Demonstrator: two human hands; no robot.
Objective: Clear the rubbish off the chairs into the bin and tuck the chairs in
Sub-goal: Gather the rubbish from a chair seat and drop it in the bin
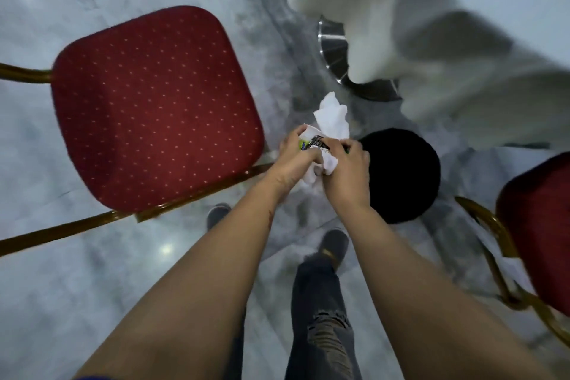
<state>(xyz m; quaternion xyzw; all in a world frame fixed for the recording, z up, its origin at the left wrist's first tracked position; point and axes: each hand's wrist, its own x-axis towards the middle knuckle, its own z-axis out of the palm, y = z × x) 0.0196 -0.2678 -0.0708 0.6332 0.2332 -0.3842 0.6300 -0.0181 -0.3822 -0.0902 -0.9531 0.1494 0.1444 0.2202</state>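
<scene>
Both my hands hold a bundle of rubbish in front of me: crumpled white tissue (pixel 332 120) and a printed wrapper (pixel 317 143). My left hand (pixel 297 153) grips the wrapper side, and my right hand (pixel 347 174) grips the tissue from the right. The bundle hangs just left of a round black bin (pixel 404 176) standing on the floor. A red dotted chair seat (pixel 154 108) with a gold frame sits to the left with nothing on it. Part of another red chair (pixel 539 231) shows at the right edge.
A table draped in a white cloth (pixel 447 49) fills the upper right, with a shiny metal base (pixel 334 49) under it. My feet and dark jeans (pixel 320 302) stand on the grey marble floor between the chairs.
</scene>
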